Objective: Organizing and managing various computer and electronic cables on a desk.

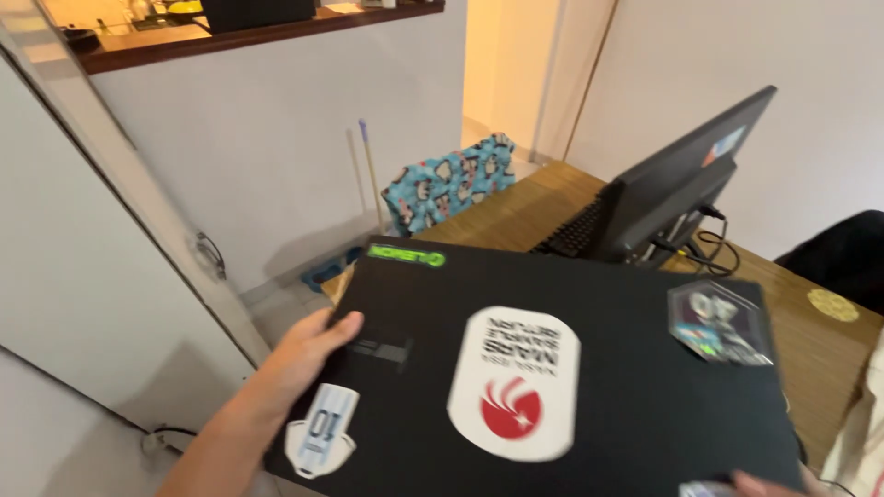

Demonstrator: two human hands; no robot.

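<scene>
A closed black laptop (608, 368) with several stickers on its lid fills the lower middle of the view, held above a wooden desk (516, 212). My left hand (299, 354) grips its left edge, thumb on top of the lid. Only the fingertips of my right hand (769, 483) show at the bottom right, touching the laptop's near right corner.
A second open black laptop (672, 184) stands on the desk behind, with cables at its right. A chair with a blue patterned cover (447, 184) sits at the desk's far end, a broom handle (370, 170) beside it. A white door (101, 258) stands at left.
</scene>
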